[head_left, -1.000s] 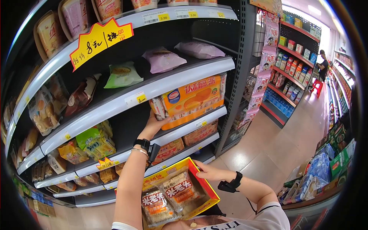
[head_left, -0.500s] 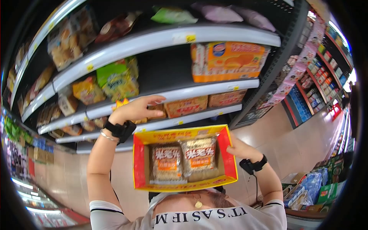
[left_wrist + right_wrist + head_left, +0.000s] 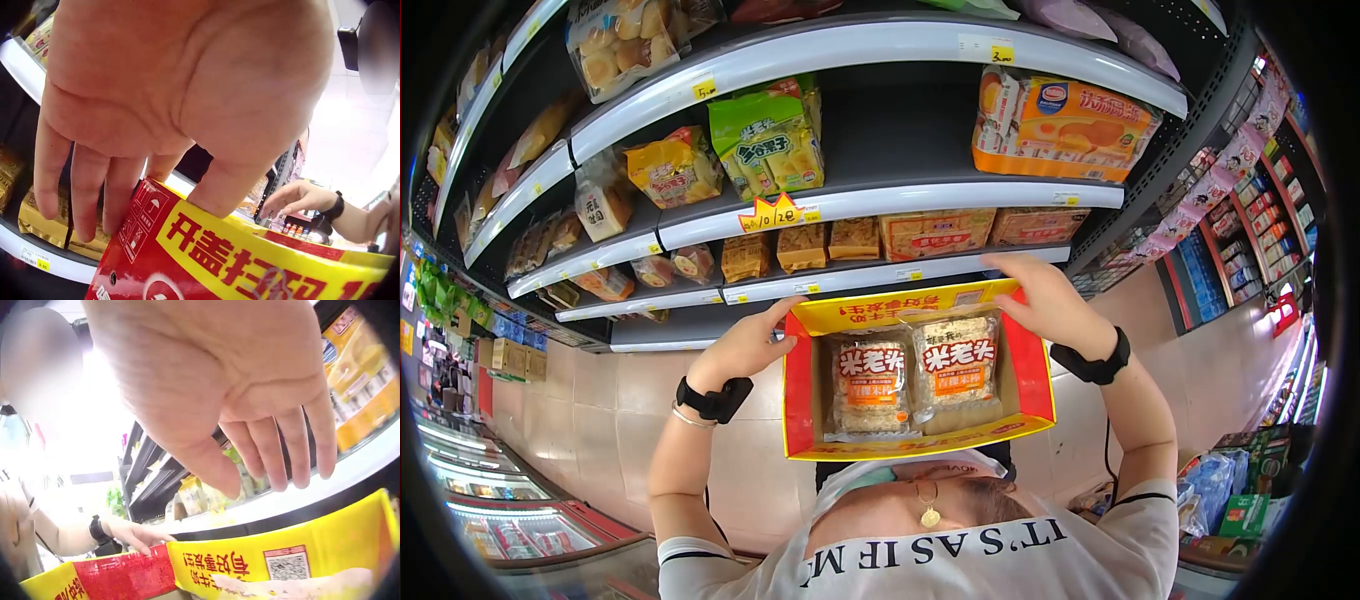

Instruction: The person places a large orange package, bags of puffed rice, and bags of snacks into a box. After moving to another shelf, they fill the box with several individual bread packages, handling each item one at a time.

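Observation:
An open red-and-yellow cardboard box (image 3: 802, 405) is in front of the person's chest, with two clear-wrapped snack packets, a left one (image 3: 870, 385) and a right one (image 3: 958, 362), lying side by side inside. At its far left corner, the left hand (image 3: 745, 350) pinches the rim between thumb and index finger. Seen from the left wrist, the other fingers of that hand (image 3: 187, 81) reach down outside the box. The right hand (image 3: 1050, 305) is over the far right corner. In the right wrist view its fingers (image 3: 275, 450) extend loosely above the yellow flap, holding nothing.
Shelves stand just ahead. An orange carton (image 3: 1090, 125) of packaged cakes sits on one shelf, with green (image 3: 768, 145) and yellow (image 3: 672, 168) snack bags to the left. Boxed snacks (image 3: 935, 235) line the shelf below. A chilled display (image 3: 520, 530) is at lower left.
The left hand has left the orange carton on the shelf and come to the box's left corner. The right hand has released the box's right end and moved over its far corner.

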